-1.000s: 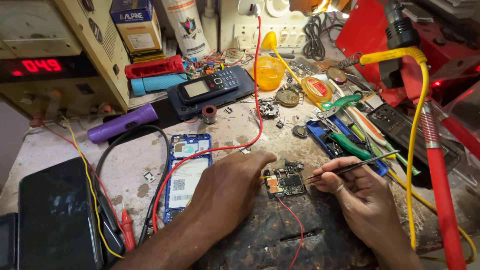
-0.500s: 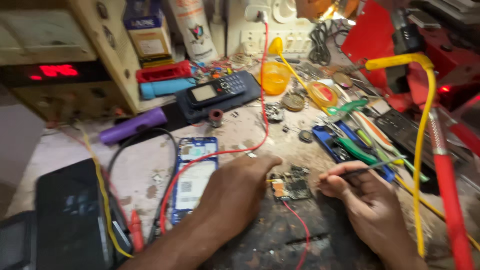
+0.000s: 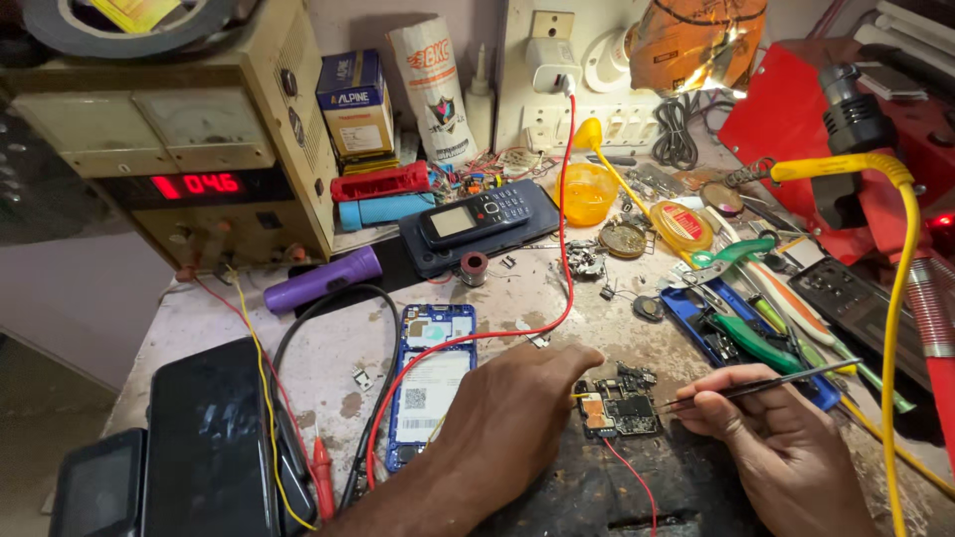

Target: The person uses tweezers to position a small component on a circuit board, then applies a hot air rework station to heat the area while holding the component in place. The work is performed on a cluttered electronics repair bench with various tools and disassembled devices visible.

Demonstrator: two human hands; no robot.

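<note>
Your right hand (image 3: 786,443) was closed in a pinch around a pair of thin black metal tweezers (image 3: 756,386), whose tips reached left to the edge of the small dark green circuit board (image 3: 619,408). That board lay flat on the worn black work mat (image 3: 597,492), between your two hands. Your left hand (image 3: 517,418) rested palm down just beside it, fingers curled loosely, a fingertip pressing the board's left edge; it gripped nothing.

A thin red wire (image 3: 637,477) ran from the board down across the mat. Left of your left hand lay an opened blue phone back shell (image 3: 430,383), crossed by a longer red cable (image 3: 517,323). Beyond your right hand sat a blue tray of green-handled tools (image 3: 736,333). Farther back stood a black keypad phone (image 3: 476,214) and a beige bench power supply with red digits (image 3: 189,169).
</note>
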